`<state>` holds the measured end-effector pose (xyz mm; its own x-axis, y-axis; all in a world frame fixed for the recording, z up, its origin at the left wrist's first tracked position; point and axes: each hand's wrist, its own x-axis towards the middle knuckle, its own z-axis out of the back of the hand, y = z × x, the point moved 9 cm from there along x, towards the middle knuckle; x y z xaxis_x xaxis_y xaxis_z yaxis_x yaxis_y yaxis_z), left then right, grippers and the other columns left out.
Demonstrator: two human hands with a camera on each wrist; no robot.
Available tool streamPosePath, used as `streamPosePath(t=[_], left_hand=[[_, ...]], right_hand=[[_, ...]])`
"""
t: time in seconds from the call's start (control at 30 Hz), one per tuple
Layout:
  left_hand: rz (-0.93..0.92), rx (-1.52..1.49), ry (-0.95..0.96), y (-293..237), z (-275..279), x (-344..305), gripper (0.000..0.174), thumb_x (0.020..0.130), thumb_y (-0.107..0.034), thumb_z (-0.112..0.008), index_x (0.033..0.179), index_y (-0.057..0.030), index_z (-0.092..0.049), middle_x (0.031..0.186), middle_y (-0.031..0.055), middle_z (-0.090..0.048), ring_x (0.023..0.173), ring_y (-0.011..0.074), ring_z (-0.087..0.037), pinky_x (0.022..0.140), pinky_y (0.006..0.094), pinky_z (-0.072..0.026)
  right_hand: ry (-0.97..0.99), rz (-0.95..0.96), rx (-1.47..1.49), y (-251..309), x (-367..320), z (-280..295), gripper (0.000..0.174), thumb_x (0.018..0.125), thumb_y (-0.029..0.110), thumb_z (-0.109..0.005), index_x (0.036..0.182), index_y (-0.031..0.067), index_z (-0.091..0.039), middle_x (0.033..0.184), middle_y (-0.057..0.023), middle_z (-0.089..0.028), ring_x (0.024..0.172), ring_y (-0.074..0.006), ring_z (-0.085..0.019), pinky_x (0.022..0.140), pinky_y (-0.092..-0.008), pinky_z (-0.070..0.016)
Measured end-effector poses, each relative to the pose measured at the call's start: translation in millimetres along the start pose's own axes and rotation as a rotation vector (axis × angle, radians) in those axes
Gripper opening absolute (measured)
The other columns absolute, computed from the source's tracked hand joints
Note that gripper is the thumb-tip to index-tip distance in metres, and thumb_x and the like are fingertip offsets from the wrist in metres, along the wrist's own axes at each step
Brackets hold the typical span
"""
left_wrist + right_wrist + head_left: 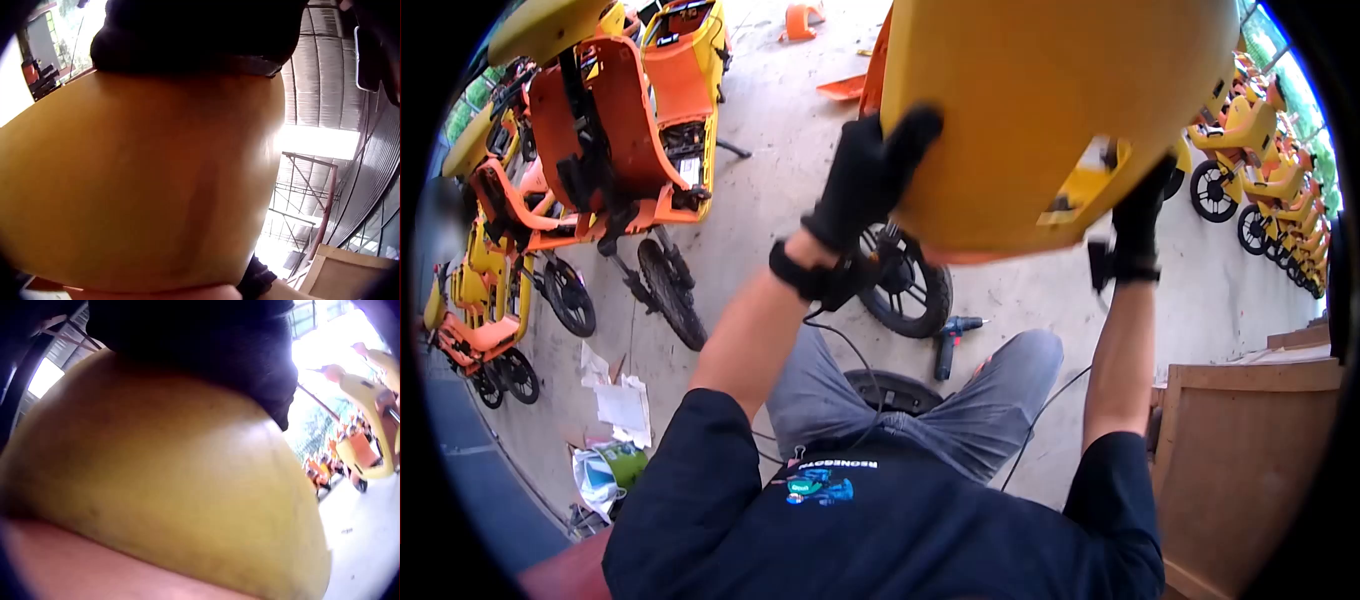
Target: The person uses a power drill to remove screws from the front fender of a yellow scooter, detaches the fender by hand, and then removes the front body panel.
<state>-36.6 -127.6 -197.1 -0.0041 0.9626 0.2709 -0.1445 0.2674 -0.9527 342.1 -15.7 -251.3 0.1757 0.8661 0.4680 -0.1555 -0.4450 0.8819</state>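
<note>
A big yellow scooter body panel (1040,120) fills the upper middle of the head view, with a rectangular cutout near its lower right and an orange lower edge. My black-gloved left hand (865,175) grips its left side. On the opposite side my gloved right hand (1138,215) holds the panel, its fingers mostly hidden behind it. Both wrist views show the smooth yellow shell (144,181) close up, with the dark right glove (200,356) over its upper edge. Below the panel stands a black scooter wheel (910,290).
A cordless drill (948,345) lies on the concrete floor between the wheel and my knees. Partly stripped orange-and-yellow scooters (615,130) stand at left, more in a row (1250,190) at right. A wooden crate (1250,470) is by my right elbow; orange panels (843,90) lie ahead.
</note>
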Motion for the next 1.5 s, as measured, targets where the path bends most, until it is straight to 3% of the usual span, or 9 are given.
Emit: streamPosePath(t=[0.1,0.3,0.53,0.63,0.83,1.1,1.17,1.33,1.5], left_hand=[[0.132,-0.137,-0.09,87,-9,-43,0.06,0.087,-0.057,-0.06,0.1,0.002,-0.064,0.088,0.0032,-0.065,0.079,0.0104,-0.058,0.07,0.0254,-0.0468],[0.053,-0.234,-0.195,41,22,-18,0.062,0.089,-0.06,-0.055,0.095,0.0008,-0.064,0.081,-0.0002,-0.062,0.073,0.0074,-0.054,0.064,0.0247,-0.0449],[0.013,-0.244,-0.099,34,25,3,0.053,0.097,-0.05,-0.048,0.097,0.0013,-0.062,0.081,-0.0006,-0.06,0.072,0.0084,-0.053,0.064,0.0267,-0.0445],[0.185,-0.087,-0.006,120,3,-53,0.056,0.092,-0.054,-0.055,0.102,0.0011,-0.063,0.081,-0.0016,-0.059,0.072,0.0084,-0.05,0.065,0.0263,-0.0433],[0.301,-0.279,-0.021,152,-1,-62,0.053,0.091,-0.054,-0.056,0.093,-0.0014,-0.062,0.077,0.0009,-0.06,0.068,0.0079,-0.053,0.062,0.0256,-0.0445],[0.054,-0.146,0.283,35,-77,-103,0.053,0.075,-0.035,-0.079,0.112,-0.001,-0.059,0.098,0.013,-0.065,0.091,0.0201,-0.063,0.081,0.0339,-0.0486],[0.066,-0.074,0.362,50,-101,-121,0.053,0.072,-0.037,-0.081,0.103,-0.0004,-0.059,0.089,0.0159,-0.061,0.083,0.0243,-0.063,0.075,0.0365,-0.0482],[-0.037,-0.076,0.441,9,-129,-131,0.048,0.072,-0.033,-0.081,0.098,-0.0006,-0.057,0.086,0.0129,-0.057,0.078,0.0233,-0.056,0.071,0.0347,-0.0453],[-0.267,-0.171,0.426,-49,-140,-137,0.046,0.071,-0.03,-0.082,0.097,-0.0002,-0.059,0.082,0.0135,-0.053,0.074,0.0287,-0.053,0.066,0.036,-0.0427]], right_hand=[[-0.18,-0.244,0.368,-78,-89,12,0.056,0.099,0.056,-0.032,0.115,0.0072,-0.055,0.1,-0.0036,-0.061,0.088,-0.0155,-0.059,0.078,-0.0305,-0.0487],[0.001,-0.218,0.142,16,-65,-57,0.057,0.102,0.052,-0.027,0.106,0.0037,-0.058,0.088,-0.0038,-0.061,0.079,-0.0119,-0.056,0.07,-0.0269,-0.0459],[0.04,-0.447,0.447,60,-56,-63,0.052,0.103,0.022,-0.04,0.147,-0.0003,-0.023,0.148,-0.011,-0.033,0.133,-0.0219,-0.034,0.11,-0.0331,-0.0285],[-0.046,-0.179,0.271,-88,-144,-20,0.062,0.102,0.049,-0.029,0.144,0.0025,-0.034,0.142,-0.0099,-0.043,0.128,-0.0195,-0.041,0.106,-0.0351,-0.0334],[0.012,-0.308,0.017,-75,-169,-18,0.043,0.103,0.044,-0.036,0.101,0.0052,-0.056,0.089,-0.0024,-0.056,0.084,-0.0157,-0.053,0.074,-0.0304,-0.0435],[-0.162,-0.295,0.393,-64,-187,36,0.037,0.1,0.024,-0.048,0.131,0.0034,-0.047,0.126,-0.0101,-0.054,0.116,-0.0198,-0.05,0.099,-0.0347,-0.0415],[0.114,-0.028,-0.54,-48,-195,54,0.044,0.097,0.019,-0.051,0.137,0.003,-0.04,0.132,-0.011,-0.05,0.12,-0.0228,-0.049,0.101,-0.0351,-0.0404],[0.11,-0.053,-0.578,-3,-210,90,0.039,0.095,0.012,-0.055,0.13,-0.0005,-0.047,0.121,-0.0125,-0.058,0.109,-0.0219,-0.055,0.093,-0.0352,-0.0469],[-0.025,-0.251,0.335,14,-209,123,0.062,0.096,0.029,-0.056,0.148,0.0101,-0.027,0.151,-0.0119,-0.032,0.13,-0.0258,-0.042,0.11,-0.0438,-0.0339]])
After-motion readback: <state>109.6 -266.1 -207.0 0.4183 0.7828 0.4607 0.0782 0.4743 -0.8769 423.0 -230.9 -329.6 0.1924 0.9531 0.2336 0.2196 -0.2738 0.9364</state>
